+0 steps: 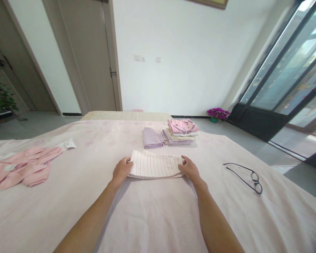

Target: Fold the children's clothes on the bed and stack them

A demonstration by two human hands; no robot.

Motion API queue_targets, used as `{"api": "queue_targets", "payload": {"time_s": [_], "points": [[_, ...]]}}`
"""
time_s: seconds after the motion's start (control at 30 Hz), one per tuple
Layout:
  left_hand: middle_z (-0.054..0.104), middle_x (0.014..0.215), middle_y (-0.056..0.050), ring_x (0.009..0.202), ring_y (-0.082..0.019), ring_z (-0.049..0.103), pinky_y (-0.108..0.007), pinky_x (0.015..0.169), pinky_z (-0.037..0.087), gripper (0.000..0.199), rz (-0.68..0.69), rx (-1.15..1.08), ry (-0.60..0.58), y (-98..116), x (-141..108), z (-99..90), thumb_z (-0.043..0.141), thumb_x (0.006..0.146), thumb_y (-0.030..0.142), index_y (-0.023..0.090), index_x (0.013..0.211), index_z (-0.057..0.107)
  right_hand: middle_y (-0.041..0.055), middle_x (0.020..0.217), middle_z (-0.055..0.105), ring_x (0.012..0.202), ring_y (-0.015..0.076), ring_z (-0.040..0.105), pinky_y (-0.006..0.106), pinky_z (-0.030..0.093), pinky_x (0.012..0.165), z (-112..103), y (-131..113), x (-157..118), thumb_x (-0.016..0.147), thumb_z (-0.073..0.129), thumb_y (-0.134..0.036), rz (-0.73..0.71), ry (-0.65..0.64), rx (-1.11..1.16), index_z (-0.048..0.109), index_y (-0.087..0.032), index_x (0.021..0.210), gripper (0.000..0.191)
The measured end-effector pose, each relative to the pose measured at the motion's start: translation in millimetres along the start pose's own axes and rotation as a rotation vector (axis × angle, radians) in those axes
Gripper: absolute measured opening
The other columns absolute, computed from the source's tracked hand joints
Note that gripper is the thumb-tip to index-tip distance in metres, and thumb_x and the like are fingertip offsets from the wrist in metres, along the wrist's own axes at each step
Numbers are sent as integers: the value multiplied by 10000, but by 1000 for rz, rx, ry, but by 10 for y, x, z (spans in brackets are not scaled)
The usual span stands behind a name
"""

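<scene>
A plant (1,91), a door (84,52), a white wall (179,73), purple flowers (218,113) and a glass door (274,88) are seen beyond a pale pink sheet (158,218). On the sheet, pink clothing (34,161) is spread at the left, a lilac bundle (152,138) is set just beside a folded stack (183,133), and glasses (256,183) are laid at the right. Nearer than the bundle, a folded striped cloth (156,165) is gripped at its left end by the left hand (122,171) and at its right end by the right hand (190,169), thumbs and fingers closed on it.
</scene>
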State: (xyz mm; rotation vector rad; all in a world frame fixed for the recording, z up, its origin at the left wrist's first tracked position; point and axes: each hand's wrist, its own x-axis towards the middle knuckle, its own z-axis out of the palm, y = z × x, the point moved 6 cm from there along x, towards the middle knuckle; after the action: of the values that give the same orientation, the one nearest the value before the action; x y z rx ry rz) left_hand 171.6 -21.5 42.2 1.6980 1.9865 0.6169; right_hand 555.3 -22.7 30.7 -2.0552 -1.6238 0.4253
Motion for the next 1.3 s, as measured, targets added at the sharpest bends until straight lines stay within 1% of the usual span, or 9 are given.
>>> {"api": "queue_targets", "payload": {"time_s": [0.13, 0.23, 0.37, 0.5, 0.63, 0.77, 1.03, 1.2, 1.3], "points": [[708, 1109, -120, 1012, -305, 659, -406, 832, 486, 421, -19, 94, 92, -139, -76, -248, 467, 853, 277, 201, 1248, 594, 46, 1004, 631, 853, 173, 595, 271, 424, 733, 102, -243, -103, 766, 539, -266, -96, -1, -41, 499, -184, 1389, 629], [622, 1278, -163, 1175, -309, 584, -460, 990, 433, 467, 141, 252, 256, -38, -183, -307, 462, 867, 234, 159, 1321, 537, 82, 1054, 630, 943, 216, 593, 319, 441, 801, 29, -388, -181, 799, 532, -262, -167, 136, -123, 518, -173, 1366, 574], [497, 1462, -114, 1390, -247, 404, -417, 1144, 328, 462, 472, 291, 330, 244, -344, -103, 405, 943, 271, 202, 1394, 476, 122, 1202, 623, 1101, 247, 554, 385, 421, 964, -86, -669, -338, 899, 466, -265, -371, 370, -176, 549, -156, 1320, 442], [388, 1550, -121, 1463, -265, 283, -439, 1186, 265, 527, 618, 336, 189, 363, -406, 213, 386, 974, 377, 171, 1458, 419, 143, 1474, 468, 1377, 251, 380, 426, 296, 1134, 132, -894, -484, 978, 394, -327, -603, 299, -258, 462, -122, 1414, 486], [393, 1544, -138, 1451, -298, 304, -487, 1196, 198, 548, 542, 404, 102, 289, -373, 350, 413, 963, 414, 165, 1450, 448, 155, 1552, 359, 1467, 274, 249, 490, 170, 1189, 410, -841, -508, 1003, 343, -405, -607, 128, -407, 392, -95, 1475, 567], [352, 1570, -117, 1470, -295, 257, -491, 1197, 151, 565, 475, 378, 64, 232, -338, 329, 416, 957, 449, 209, 1469, 427, 145, 1566, 327, 1472, 281, 241, 517, 149, 1192, 467, -772, -477, 1005, 311, -438, -572, 60, -438, 355, -111, 1503, 597], [298, 1589, -149, 1461, -324, 264, -499, 1169, 187, 606, 342, 430, 116, -39, -317, 232, 364, 968, 479, 166, 1486, 396, 143, 1570, 315, 1474, 287, 233, 541, 115, 1190, 457, -787, -487, 1004, 322, -413, -557, 67, -455, 360, -110, 1499, 582], [443, 1498, -186, 1414, -321, 343, -467, 1148, 234, 557, 220, 436, 207, -211, -358, 73, 357, 977, 400, 109, 1444, 443, 154, 1573, 305, 1481, 294, 207, 554, 59, 1197, 358, -914, -567, 1003, 334, -403, -542, 152, -450, 378, -88, 1485, 579], [551, 1383, -170, 1298, -296, 465, -415, 1083, 323, 472, 176, 413, 270, -209, -402, -48, 382, 965, 363, 129, 1340, 547, 129, 1584, 295, 1493, 279, 166, 542, 37, 1208, 325, -1134, -676, 1004, 340, -370, -631, 196, -404, 366, -108, 1495, 557]]}}
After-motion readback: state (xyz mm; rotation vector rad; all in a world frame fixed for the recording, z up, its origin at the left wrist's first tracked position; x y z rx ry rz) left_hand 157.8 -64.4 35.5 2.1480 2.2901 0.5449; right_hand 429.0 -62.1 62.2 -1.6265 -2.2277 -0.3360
